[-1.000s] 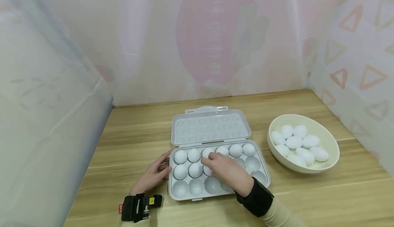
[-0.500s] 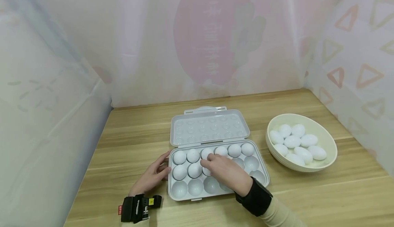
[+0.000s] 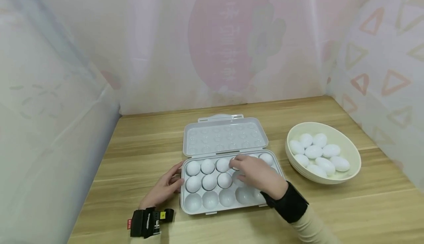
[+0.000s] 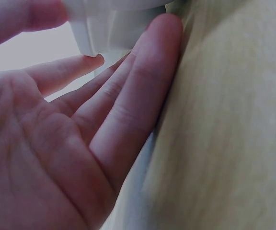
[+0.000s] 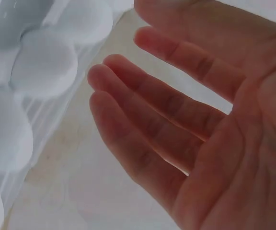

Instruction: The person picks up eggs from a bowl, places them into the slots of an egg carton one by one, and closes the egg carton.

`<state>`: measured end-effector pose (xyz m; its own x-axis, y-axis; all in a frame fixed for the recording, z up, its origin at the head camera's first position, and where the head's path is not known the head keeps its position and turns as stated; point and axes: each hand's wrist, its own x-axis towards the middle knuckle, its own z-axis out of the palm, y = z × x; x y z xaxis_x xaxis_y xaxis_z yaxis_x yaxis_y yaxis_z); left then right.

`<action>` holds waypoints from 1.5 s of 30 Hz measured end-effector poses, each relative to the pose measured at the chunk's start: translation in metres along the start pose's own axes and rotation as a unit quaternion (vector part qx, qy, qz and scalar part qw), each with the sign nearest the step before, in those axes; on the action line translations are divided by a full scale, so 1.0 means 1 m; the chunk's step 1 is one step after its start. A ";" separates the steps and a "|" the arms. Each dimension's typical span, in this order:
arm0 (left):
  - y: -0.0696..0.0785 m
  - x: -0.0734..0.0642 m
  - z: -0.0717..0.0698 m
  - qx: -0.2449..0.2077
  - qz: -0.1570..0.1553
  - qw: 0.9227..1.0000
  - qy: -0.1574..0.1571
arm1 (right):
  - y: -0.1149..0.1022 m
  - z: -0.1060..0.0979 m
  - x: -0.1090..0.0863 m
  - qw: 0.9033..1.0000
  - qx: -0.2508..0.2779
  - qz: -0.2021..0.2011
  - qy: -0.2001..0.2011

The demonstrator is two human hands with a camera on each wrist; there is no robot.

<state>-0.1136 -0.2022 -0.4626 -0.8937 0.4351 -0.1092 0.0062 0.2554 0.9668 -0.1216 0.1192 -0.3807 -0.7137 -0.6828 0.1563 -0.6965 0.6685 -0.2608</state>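
Egg tray (image 3: 228, 203) unlabelled, under relaxed empty right hand (image 3: 256, 174), left hand (image 3: 163, 188) flat beside.

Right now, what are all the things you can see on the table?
Egg tray: one, pale grey plastic, middle of the table, left hand at its left edge.
Tray lid: one, pale grey, open, lying flat behind the tray.
Eggs in the tray: at least seven show, white, in the back and middle rows; the right hand hides some cups.
Bowl: one, cream, right of the tray.
Eggs in the bowl: about eight, white, heaped together.
Table: one, light wood.
Curtain: pale with pink patterns, around the table.
Left hand: fingers straight against the tray's left edge.
Right hand: open over the tray, holding nothing.
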 end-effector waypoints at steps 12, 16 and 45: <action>0.002 0.001 0.001 -0.001 -0.004 1.000 -0.002 | 0.042 -0.040 -0.025 0.996 0.003 0.087 0.014; 0.003 0.000 0.002 -0.009 -0.002 1.000 -0.006 | 0.055 -0.053 -0.037 0.994 -0.011 0.108 0.025; 0.003 0.000 0.002 -0.009 -0.003 1.000 -0.002 | 0.162 -0.086 -0.092 0.981 -0.082 0.153 -0.084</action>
<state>-0.1123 -0.1994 -0.4603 -0.8916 0.4377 -0.1160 -0.0070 0.2427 0.9701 -0.1747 0.3157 -0.3559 -0.8786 -0.4727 -0.0683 -0.4641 0.8788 -0.1112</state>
